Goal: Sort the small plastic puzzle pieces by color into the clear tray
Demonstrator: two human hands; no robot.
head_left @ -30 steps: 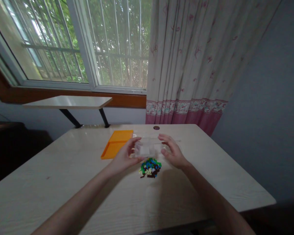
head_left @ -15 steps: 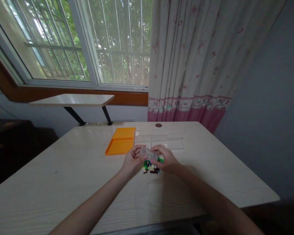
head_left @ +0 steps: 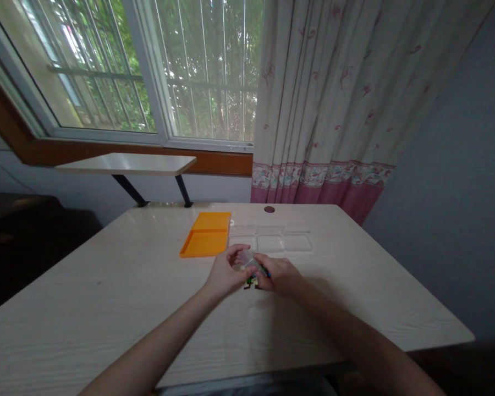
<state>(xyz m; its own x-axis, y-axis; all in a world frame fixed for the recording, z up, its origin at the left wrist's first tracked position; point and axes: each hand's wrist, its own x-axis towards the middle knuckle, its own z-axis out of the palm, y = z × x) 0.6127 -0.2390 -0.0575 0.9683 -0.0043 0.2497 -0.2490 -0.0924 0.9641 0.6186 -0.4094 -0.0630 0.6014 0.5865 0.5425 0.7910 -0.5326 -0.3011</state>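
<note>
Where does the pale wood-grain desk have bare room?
On the desk, from left hand to left edge; from right hand to right edge. Crowded between the hands: clear plastic box, small multicoloured pieces. Behind them: orange plastic tray, clear compartmented plastic tray.

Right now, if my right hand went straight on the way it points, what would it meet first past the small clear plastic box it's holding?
Probably your left hand, just across the small clear plastic box from your right hand, though exact depth is hard to judge.

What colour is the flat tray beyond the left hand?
Orange; the tray shows best in the head view.
</note>
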